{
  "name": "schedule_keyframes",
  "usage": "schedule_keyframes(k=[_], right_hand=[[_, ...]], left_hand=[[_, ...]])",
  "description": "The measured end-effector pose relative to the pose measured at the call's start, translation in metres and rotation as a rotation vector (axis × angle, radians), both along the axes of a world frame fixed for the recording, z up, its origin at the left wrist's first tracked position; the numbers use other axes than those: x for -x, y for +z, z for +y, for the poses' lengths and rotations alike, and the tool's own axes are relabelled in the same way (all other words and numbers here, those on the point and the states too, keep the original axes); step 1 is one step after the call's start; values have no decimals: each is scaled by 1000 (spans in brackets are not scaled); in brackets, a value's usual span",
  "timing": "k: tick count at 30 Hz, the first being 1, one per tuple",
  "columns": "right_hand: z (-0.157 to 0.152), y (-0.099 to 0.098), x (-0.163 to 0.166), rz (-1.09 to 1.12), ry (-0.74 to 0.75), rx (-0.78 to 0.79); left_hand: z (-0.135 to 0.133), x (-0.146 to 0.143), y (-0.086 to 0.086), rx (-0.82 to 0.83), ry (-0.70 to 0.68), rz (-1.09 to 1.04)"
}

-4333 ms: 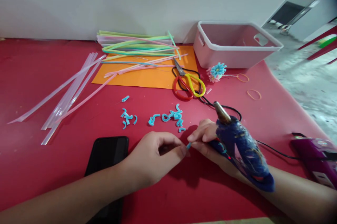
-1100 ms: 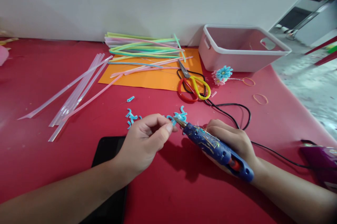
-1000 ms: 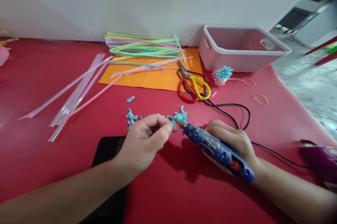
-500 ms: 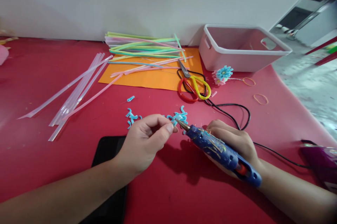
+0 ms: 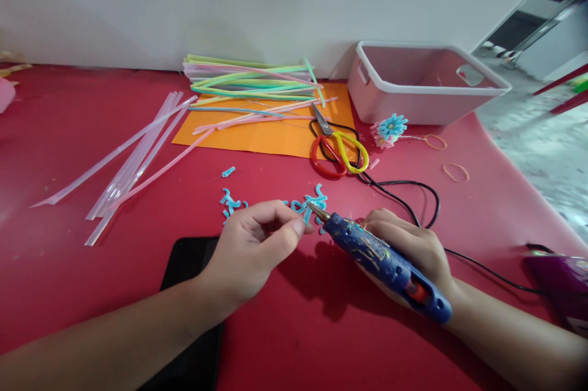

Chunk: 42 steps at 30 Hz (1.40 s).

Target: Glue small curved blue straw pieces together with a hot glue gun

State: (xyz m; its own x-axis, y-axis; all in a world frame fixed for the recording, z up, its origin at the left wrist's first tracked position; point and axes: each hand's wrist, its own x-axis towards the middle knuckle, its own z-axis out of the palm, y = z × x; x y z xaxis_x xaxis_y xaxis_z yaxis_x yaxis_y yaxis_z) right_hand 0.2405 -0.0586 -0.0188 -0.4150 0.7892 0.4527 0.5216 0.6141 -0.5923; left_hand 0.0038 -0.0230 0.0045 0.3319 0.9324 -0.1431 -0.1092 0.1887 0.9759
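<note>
In my right hand (image 5: pixel 413 247) is a blue hot glue gun (image 5: pixel 374 256), spotted with dried glue, its metal nozzle pointing up and to the left. My left hand (image 5: pixel 255 250) pinches a short light-blue pipe cleaner piece (image 5: pixel 307 214) between thumb and forefinger, partly hidden by the fingertips. The nozzle tip is right by this piece; whether they touch I cannot tell. Curled blue pipe cleaner bits (image 5: pixel 318 200) lie just behind the nozzle. More blue bits (image 5: pixel 231 201) lie beyond my left hand, and a small blue coil (image 5: pixel 228 171) rests farther back.
Scissors (image 5: pixel 326 127) and pipe cleaners (image 5: pixel 252 81) lie on orange paper (image 5: pixel 257 141). Clear plastic sleeves (image 5: pixel 133 161) are at left, a black phone (image 5: pixel 184 342) under my left forearm. A pink bin (image 5: pixel 418 103), a pipe cleaner flower (image 5: pixel 392 126) and a black cord (image 5: pixel 404 182) are at right.
The glue gun has shifted slightly, its nozzle tip now a little higher and farther from my left fingertips. My left hand has barely moved, still pinching the blue piece.
</note>
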Motion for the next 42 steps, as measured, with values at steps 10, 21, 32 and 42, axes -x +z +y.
schedule_keyframes(k=[10, 21, 32, 42], right_hand=[[-1, 2, 1, 4, -13, 21], [-1, -1, 1, 4, -6, 29], [0, -1, 0, 12, -8, 38], [-5, -4, 1, 120, -87, 119]], left_hand=[[1, 0, 1, -17, -1, 4], [0, -1, 3, -12, 0, 10], [-1, 1, 0, 2, 16, 56], [-2, -1, 3, -64, -38, 140]])
